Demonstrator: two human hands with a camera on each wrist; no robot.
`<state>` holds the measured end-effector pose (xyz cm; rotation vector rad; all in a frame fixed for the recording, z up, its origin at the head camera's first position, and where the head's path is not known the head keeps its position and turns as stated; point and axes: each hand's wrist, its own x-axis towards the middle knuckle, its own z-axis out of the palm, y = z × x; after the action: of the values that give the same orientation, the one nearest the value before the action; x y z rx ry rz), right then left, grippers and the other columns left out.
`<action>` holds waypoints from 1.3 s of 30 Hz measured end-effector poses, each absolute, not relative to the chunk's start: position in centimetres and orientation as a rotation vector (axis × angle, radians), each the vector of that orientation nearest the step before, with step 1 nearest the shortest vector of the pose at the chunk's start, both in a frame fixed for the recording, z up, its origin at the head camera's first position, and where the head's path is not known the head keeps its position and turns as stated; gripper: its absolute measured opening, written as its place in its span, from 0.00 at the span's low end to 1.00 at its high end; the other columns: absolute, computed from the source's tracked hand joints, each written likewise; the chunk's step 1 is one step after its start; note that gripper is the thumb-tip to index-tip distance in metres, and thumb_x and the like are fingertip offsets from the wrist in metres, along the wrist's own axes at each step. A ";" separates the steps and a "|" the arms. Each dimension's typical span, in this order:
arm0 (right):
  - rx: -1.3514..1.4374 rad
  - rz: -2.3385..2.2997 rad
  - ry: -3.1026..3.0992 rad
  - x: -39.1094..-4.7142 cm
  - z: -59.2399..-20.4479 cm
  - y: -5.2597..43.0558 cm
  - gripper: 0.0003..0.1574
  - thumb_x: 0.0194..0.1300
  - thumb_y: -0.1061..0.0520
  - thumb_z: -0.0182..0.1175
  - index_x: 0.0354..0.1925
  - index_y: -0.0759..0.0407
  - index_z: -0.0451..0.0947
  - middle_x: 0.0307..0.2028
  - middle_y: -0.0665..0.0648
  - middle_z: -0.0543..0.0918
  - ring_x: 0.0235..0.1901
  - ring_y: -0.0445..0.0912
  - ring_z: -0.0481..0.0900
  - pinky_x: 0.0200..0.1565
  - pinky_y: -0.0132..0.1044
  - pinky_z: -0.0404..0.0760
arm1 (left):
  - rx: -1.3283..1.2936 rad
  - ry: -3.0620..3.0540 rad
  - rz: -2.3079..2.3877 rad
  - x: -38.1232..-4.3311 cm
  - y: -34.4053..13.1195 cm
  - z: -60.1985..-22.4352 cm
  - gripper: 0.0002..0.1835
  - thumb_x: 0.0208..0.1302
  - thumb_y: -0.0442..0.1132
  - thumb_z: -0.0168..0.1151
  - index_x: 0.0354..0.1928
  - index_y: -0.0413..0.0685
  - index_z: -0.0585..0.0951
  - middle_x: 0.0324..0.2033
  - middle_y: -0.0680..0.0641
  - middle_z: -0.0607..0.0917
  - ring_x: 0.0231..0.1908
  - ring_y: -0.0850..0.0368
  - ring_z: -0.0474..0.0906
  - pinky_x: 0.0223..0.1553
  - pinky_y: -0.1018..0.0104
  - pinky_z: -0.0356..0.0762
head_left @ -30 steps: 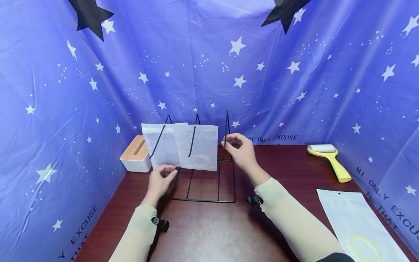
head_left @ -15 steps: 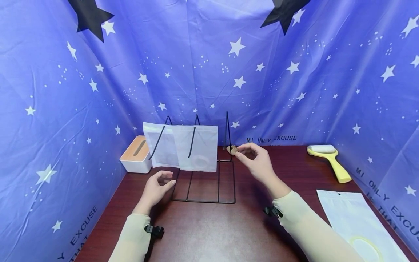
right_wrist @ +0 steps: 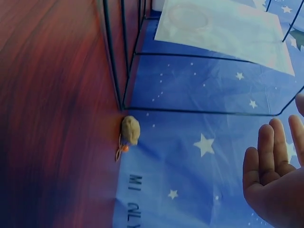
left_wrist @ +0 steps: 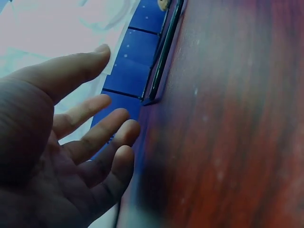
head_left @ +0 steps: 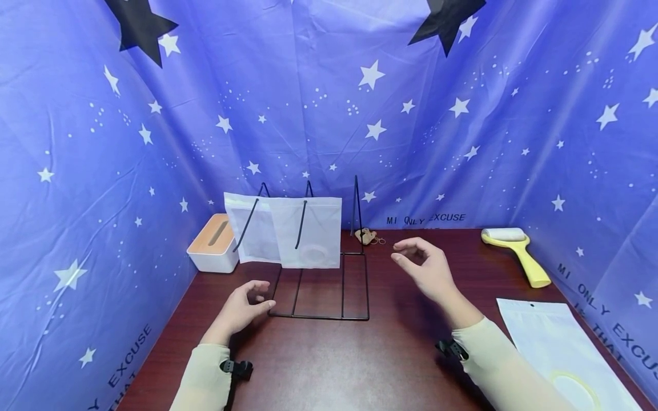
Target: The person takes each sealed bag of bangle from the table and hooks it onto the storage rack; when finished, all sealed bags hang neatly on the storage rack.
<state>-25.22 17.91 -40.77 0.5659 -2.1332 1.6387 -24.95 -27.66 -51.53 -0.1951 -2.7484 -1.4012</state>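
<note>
Both of my hands hold nothing, their fingers loosely bent. My left hand (head_left: 239, 308) is over the dark table at the front left corner of a black wire rack (head_left: 356, 318). In the left wrist view its fingers (left_wrist: 126, 130) are apart from the rack's bar. Two white flat bags, a left bag (head_left: 257, 234) and a right bag (head_left: 321, 228), hang side by side on the rack's prongs; a ring shape shows through the right one. My right hand (head_left: 429, 274) is right of the rack, nearest a small tan charm (head_left: 366, 236) with a loop, lying behind the rack's right side.
A white tissue box (head_left: 213, 260) with a wooden lid stands at the back left. On the right are a yellow-handled lint roller (head_left: 529, 260) and another white bag (head_left: 545, 331) with a yellow ring showing on it. Blue star-printed cloth (head_left: 329, 114) encloses the table.
My right hand has drawn away from the rack's right prong, toward the right and nearer me, uncovering the tan charm. My left hand has dropped down and left from the left bag, which hangs straighter.
</note>
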 end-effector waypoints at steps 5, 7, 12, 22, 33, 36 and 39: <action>0.552 1.592 -2.145 -25.1 -40.6 19.8 0.13 0.65 0.70 0.71 0.48 0.71 0.83 0.36 0.69 0.86 0.34 0.44 0.85 0.37 0.31 0.81 | -0.202 -2.770 -1.429 -25.1 -27.7 -51.9 0.31 0.59 0.44 0.81 0.62 0.41 0.82 0.56 0.43 0.86 0.47 0.51 0.84 0.44 0.61 0.80; 0.537 1.577 -2.153 -24.9 -40.5 20.5 0.14 0.65 0.70 0.70 0.49 0.72 0.83 0.36 0.70 0.86 0.35 0.43 0.85 0.38 0.30 0.81 | -0.212 -2.772 -1.434 -25.1 -27.8 -52.1 0.32 0.59 0.44 0.81 0.62 0.41 0.82 0.56 0.43 0.86 0.47 0.51 0.83 0.45 0.61 0.80; 0.502 1.547 -2.198 -24.3 -40.3 22.4 0.14 0.66 0.69 0.70 0.49 0.72 0.83 0.37 0.70 0.87 0.36 0.41 0.86 0.41 0.28 0.81 | -0.204 -2.791 -1.437 -25.2 -27.9 -52.5 0.32 0.58 0.43 0.82 0.63 0.41 0.82 0.52 0.45 0.87 0.46 0.53 0.82 0.44 0.61 0.80; 0.394 1.428 -2.280 -24.8 -42.9 26.7 0.16 0.68 0.64 0.71 0.53 0.67 0.84 0.40 0.62 0.89 0.38 0.39 0.85 0.42 0.25 0.79 | -0.197 -2.818 -1.422 -25.2 -27.9 -52.7 0.32 0.56 0.43 0.83 0.62 0.41 0.83 0.48 0.48 0.87 0.44 0.53 0.80 0.40 0.61 0.79; 0.313 1.334 -2.326 -24.3 -44.0 31.0 0.17 0.68 0.59 0.72 0.54 0.59 0.84 0.42 0.53 0.89 0.41 0.35 0.85 0.43 0.22 0.78 | -0.207 -2.833 -1.279 -25.2 -27.4 -53.0 0.30 0.53 0.43 0.85 0.57 0.44 0.86 0.46 0.50 0.85 0.41 0.56 0.78 0.43 0.61 0.77; 0.283 1.313 -2.344 -24.2 -44.1 32.2 0.18 0.68 0.58 0.72 0.54 0.60 0.84 0.42 0.50 0.89 0.40 0.34 0.85 0.43 0.21 0.78 | -0.208 -2.840 -1.263 -25.1 -27.3 -52.9 0.29 0.52 0.42 0.85 0.57 0.44 0.86 0.46 0.49 0.84 0.40 0.56 0.77 0.43 0.60 0.76; 0.266 1.285 -2.371 -24.2 -44.3 33.5 0.19 0.69 0.57 0.72 0.56 0.61 0.83 0.43 0.46 0.88 0.40 0.33 0.84 0.41 0.21 0.77 | -0.209 -2.843 -1.259 -25.1 -27.3 -52.9 0.29 0.52 0.42 0.85 0.57 0.44 0.86 0.45 0.49 0.84 0.39 0.56 0.76 0.43 0.60 0.75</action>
<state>-24.21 33.49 -44.29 0.2661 -2.3714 1.2848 -25.06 -27.25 -52.88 -0.2094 -2.8426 -1.2588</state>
